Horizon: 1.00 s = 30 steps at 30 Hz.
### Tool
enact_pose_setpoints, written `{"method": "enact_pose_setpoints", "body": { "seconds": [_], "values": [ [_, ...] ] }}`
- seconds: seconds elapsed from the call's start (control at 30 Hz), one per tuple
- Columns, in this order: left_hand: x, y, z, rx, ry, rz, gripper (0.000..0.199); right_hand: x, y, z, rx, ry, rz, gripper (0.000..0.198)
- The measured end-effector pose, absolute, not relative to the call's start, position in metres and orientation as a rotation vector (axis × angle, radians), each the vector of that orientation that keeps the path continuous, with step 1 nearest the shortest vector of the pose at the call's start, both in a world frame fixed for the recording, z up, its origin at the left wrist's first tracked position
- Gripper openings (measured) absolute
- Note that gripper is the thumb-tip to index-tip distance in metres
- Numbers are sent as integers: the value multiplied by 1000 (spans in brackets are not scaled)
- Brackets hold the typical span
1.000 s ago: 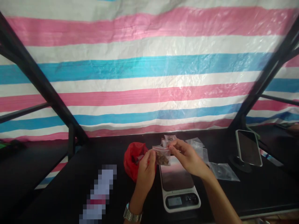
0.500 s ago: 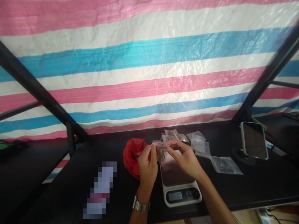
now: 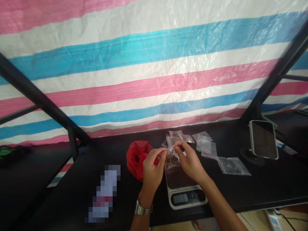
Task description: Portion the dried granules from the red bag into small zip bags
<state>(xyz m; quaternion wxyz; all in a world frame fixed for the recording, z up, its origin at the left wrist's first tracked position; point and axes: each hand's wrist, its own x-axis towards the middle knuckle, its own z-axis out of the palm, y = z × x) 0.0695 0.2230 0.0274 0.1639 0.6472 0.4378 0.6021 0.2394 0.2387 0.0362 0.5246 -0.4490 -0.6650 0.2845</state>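
Observation:
A small clear zip bag (image 3: pixel 170 160) with brownish bits inside hangs between my two hands, above the far part of a kitchen scale. My left hand (image 3: pixel 154 165) pinches its top edge at the left corner. At the right corner, my right hand (image 3: pixel 189 158) grips the same edge between thumb and fingers. Below lies the white scale (image 3: pixel 187 199) with a dark plate and a small display. Just left of my left hand sits an open red plastic bag (image 3: pixel 137 160); its contents are too dark to make out.
Several filled zip bags (image 3: pixel 178 134) lie behind the scale. Flat clear bags (image 3: pixel 207 146) and another one (image 3: pixel 233 166) are to the right. A phone (image 3: pixel 264 139) stands on a holder at the far right. A blurred-out item (image 3: pixel 104 192) lies left on the black table (image 3: pixel 108 150).
Both hands have shifted slightly right with the zip bag, and the fingers have moved along its top edge. The camera view has tilted a little.

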Motion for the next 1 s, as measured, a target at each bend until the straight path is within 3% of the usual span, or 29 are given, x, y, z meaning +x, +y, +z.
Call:
{"method": "enact_pose_setpoints", "body": {
  "seconds": [0.43, 0.67, 1.0],
  "values": [
    [67, 222, 26, 1743, 1257, 1704, 18, 227, 237, 32, -1066, -1629, 527, 23],
    [65, 222, 28, 1702, 1238, 1731, 18, 224, 231, 43, -974, -1677, 582, 9],
    [61, 219, 30, 1783, 1205, 1679, 20, 226, 228, 47, -945, -1655, 591, 7]
  ]
}}
